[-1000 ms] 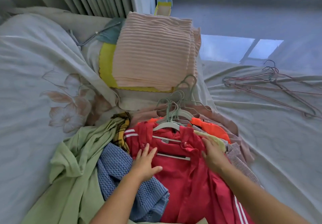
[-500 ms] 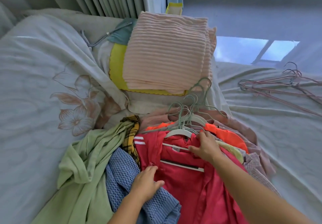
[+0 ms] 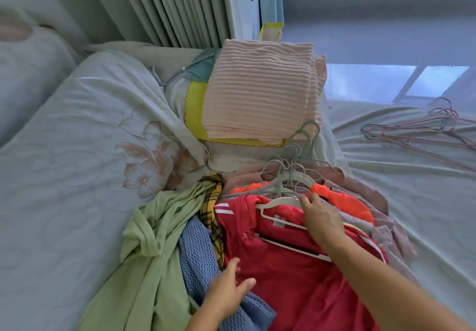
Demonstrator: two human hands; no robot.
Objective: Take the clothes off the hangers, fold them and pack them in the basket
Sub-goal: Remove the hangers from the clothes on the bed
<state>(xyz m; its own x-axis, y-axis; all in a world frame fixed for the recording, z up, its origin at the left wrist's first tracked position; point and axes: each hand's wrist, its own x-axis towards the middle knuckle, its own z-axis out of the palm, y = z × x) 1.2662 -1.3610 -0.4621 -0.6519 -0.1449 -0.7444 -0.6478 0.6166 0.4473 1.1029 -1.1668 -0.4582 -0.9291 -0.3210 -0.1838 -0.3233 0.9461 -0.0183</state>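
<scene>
A red garment with white stripes (image 3: 296,279) lies on top of the clothes pile, still on a white hanger (image 3: 277,203). My right hand (image 3: 320,221) reaches over it and its fingertips pinch the hanger's neck just below the hook. Lower down, my left hand (image 3: 228,298) rests with spread fingers on the edge of the red garment, beside a blue knit top (image 3: 198,256). Under the red one lie an orange garment (image 3: 342,201) and pinkish clothes (image 3: 391,230), with several hanger hooks (image 3: 291,165) bunched above. No basket is in view.
A light green garment (image 3: 152,261) and a yellow plaid piece (image 3: 212,207) lie left of the pile. A folded pink ribbed blanket (image 3: 260,88) sits behind on a yellow cloth. Several bare hangers (image 3: 417,134) lie on the bedsheet at the right. A floral pillow (image 3: 85,137) fills the left.
My right hand moved up from the red garment's right side to the hanger's neck. My left hand slid down and back toward me along the garment's edge.
</scene>
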